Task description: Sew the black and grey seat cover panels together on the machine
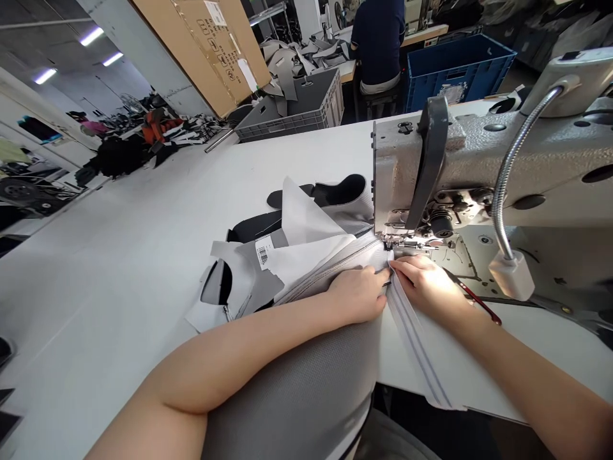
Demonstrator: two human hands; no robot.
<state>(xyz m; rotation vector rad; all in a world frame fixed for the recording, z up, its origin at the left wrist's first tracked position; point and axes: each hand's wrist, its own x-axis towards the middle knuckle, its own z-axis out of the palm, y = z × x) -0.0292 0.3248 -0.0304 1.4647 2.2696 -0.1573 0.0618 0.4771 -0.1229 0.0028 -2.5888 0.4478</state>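
Observation:
A grey fabric piece (292, 377) hangs over the front of the table, its upper part bunched beside the sewing machine (407, 172). A barcode label (264, 252) lies on its white and grey panels. My left hand (359, 294) is closed on the fabric edge just in front of the presser foot (389, 245). My right hand (424, 281) pinches the top of a long white zipper tape (416, 351) with two grey-blue lines. That tape runs down past the table's front edge. Both hands' fingertips nearly meet by the needle area, where the lamp shines.
A lamp (511, 275) on a bendy metal neck hangs right of the needle. A thin red-and-black tool (479, 303) lies behind my right wrist. Beyond the white table (119, 255) stand a grey crate (306, 118), a blue crate (460, 67), a cardboard box (205, 51) and a seated person (380, 45).

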